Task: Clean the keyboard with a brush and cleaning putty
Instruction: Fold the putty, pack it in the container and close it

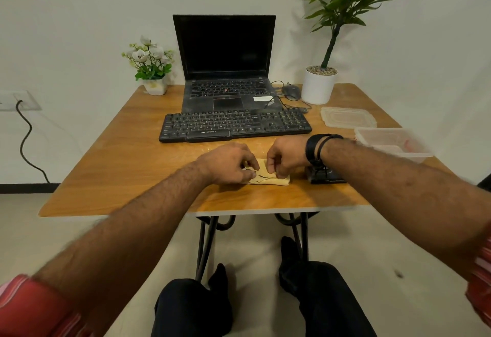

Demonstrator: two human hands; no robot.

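Note:
A black external keyboard point(235, 124) lies across the middle of the wooden table point(127, 166), in front of an open black laptop point(225, 70). Near the table's front edge sits a flat beige lump of cleaning putty point(265, 175) with dark cracks in it. My left hand point(228, 164) pinches its left end with curled fingers. My right hand point(285, 157) pinches its right end from above. A small black object point(326, 175), possibly the brush, lies just right of the putty, partly hidden under my right wrist.
A clear plastic container point(393, 146) and its lid point(348, 117) sit at the right edge. A mouse point(291, 91) with its cable, a tall plant in a white pot point(318, 85) and a small flower pot point(154, 84) stand at the back.

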